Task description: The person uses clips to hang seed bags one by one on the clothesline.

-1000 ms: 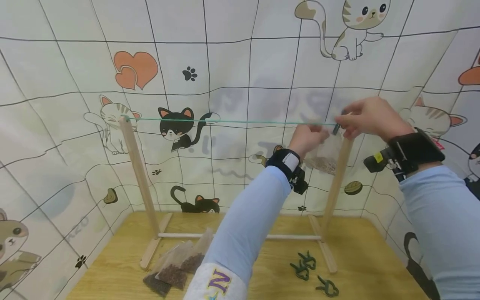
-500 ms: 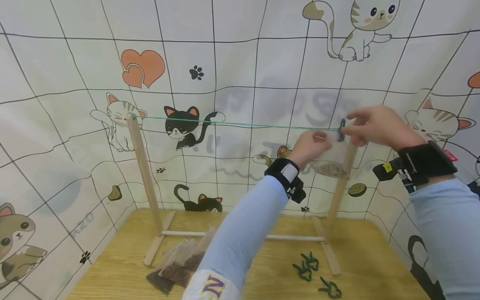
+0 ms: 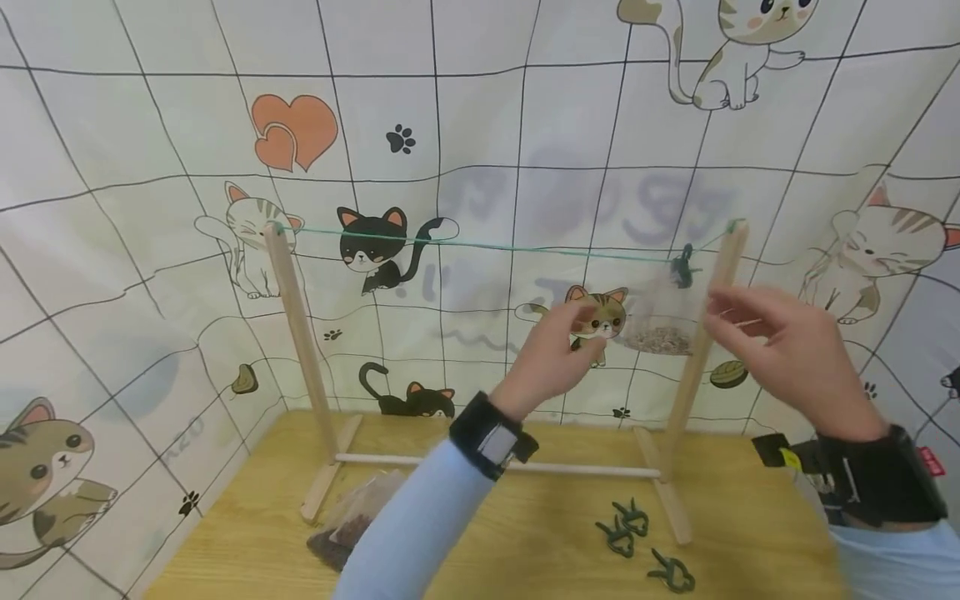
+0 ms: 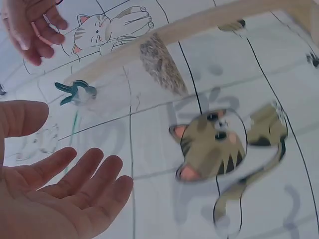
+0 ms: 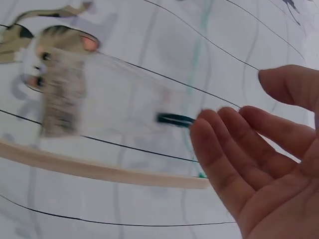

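Observation:
A clear plastic bag with light brown bits in its bottom hangs from the green string near the right post. One dark green clip pins its top to the string. My left hand is to the left of the bag, fingers relaxed and apart from it. My right hand stands beside the right post, fingers loosely bent and holding nothing. In the left wrist view the left palm lies spread below the clip. In the right wrist view the fingertips overlap the clip's end.
The wooden frame has a left post, a right post and a white bottom bar. Several filled bags lie on the table at the left, partly behind my left sleeve. 3 green clips lie at the right.
Both hands have let go of the bag and clip and moved down and apart. The bag now hangs from the string by the clip, and the string dips there.

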A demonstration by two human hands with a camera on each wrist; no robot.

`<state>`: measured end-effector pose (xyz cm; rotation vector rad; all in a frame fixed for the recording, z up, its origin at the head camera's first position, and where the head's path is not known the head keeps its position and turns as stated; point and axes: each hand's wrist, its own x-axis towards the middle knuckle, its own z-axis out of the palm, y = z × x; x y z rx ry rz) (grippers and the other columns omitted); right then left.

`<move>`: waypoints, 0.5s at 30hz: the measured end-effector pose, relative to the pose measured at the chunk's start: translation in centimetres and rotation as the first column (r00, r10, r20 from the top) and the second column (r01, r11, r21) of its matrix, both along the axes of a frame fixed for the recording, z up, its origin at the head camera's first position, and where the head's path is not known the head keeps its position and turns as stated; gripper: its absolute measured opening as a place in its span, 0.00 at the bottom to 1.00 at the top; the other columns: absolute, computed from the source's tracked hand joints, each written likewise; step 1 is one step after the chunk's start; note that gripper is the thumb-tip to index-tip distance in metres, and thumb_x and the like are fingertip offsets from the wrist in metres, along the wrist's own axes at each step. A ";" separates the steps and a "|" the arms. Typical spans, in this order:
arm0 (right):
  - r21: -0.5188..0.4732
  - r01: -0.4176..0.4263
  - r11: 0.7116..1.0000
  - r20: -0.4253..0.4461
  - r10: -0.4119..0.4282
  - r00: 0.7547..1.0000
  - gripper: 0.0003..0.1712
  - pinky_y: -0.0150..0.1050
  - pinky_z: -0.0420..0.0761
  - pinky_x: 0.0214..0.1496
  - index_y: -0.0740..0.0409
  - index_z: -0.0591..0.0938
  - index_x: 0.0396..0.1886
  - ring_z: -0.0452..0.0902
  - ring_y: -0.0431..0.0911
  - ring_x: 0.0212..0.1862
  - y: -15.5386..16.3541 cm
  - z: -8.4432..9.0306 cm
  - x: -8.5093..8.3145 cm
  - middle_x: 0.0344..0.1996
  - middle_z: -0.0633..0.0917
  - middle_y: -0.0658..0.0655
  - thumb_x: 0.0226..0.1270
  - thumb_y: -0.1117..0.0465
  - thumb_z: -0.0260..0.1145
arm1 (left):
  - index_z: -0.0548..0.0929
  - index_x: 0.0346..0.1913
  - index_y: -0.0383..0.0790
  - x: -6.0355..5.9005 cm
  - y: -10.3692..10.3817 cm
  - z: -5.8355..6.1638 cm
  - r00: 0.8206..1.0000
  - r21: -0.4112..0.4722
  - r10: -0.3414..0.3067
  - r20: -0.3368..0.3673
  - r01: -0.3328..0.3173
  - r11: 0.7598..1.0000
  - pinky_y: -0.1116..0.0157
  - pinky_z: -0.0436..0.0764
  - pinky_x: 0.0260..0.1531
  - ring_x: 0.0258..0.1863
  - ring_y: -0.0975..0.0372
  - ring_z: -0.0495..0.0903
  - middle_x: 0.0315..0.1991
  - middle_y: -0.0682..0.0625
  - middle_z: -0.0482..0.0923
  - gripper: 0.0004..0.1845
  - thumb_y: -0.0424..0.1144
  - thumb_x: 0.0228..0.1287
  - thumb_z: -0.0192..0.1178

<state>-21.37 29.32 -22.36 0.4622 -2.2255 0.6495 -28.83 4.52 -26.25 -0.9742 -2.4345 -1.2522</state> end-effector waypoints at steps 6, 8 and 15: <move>-0.036 -0.013 0.999 -0.172 0.007 0.985 0.26 0.16 0.73 0.30 0.62 0.81 0.56 0.72 0.24 0.43 -2.1 -7.5 0.7 0.47 0.83 0.60 0.55 0.73 0.70 | 0.66 0.69 0.40 3.2 -4.2 -4.2 0.955 -0.059 0.095 -0.282 -0.117 0.991 0.58 0.70 0.63 0.64 0.57 0.69 0.63 0.46 0.70 0.26 0.47 0.73 0.52; -0.051 -0.006 0.999 -0.178 -0.004 0.984 0.27 0.18 0.74 0.27 0.64 0.80 0.56 0.72 0.26 0.44 -2.8 -10.0 0.7 0.49 0.82 0.62 0.53 0.73 0.71 | 0.67 0.69 0.39 3.9 -5.5 -5.9 0.925 -0.051 0.130 -0.357 -0.159 0.986 0.55 0.69 0.64 0.65 0.54 0.68 0.64 0.44 0.70 0.26 0.45 0.72 0.53; -0.078 0.000 0.997 -0.125 -0.010 0.992 0.31 0.15 0.65 0.51 0.66 0.79 0.57 0.76 0.48 0.47 -5.2 -17.0 0.9 0.54 0.79 0.63 0.48 0.74 0.73 | 0.71 0.65 0.32 5.6 -8.7 -11.8 0.794 -0.027 0.258 -0.550 -0.325 0.945 0.52 0.72 0.59 0.61 0.49 0.71 0.60 0.38 0.72 0.26 0.42 0.69 0.57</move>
